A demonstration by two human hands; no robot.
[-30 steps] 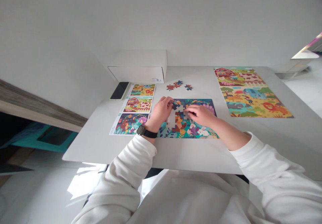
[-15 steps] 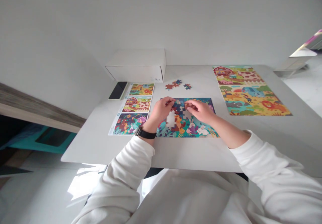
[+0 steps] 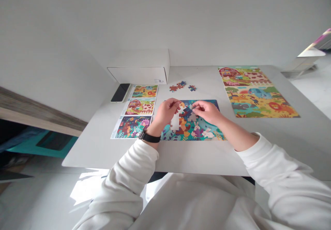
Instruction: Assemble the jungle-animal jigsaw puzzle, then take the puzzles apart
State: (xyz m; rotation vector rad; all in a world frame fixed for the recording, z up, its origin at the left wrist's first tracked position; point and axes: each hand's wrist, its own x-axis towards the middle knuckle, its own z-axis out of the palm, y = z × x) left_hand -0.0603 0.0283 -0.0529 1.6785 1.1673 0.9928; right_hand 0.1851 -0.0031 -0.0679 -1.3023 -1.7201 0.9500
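Observation:
A jigsaw puzzle (image 3: 201, 135), mostly put together, lies in front of me with rabbits and plants on a dark teal ground. White gaps show left of its middle. Over its upper left part, my left hand (image 3: 167, 113) is closed in a pinch at a small puzzle piece (image 3: 182, 104), partly hidden by the fingers. To the right, thumb and forefinger of my right hand (image 3: 209, 113) are pressed together on another small piece (image 3: 191, 106), just above the puzzle. The fingertips of both hands are a short way apart.
Several loose puzzle pieces (image 3: 178, 86) lie beyond the puzzle. A picture sheet (image 3: 138, 106) and a phone (image 3: 120, 93) are on the left, with a white box (image 3: 138, 75) behind. Two finished puzzles (image 3: 261, 101) lie at the right of the white table (image 3: 201, 157).
My right hand has shifted slightly, and its fingertips now sit a little further right and lower. My left hand stays nearly in place, with an orange patch now showing at its fingertips.

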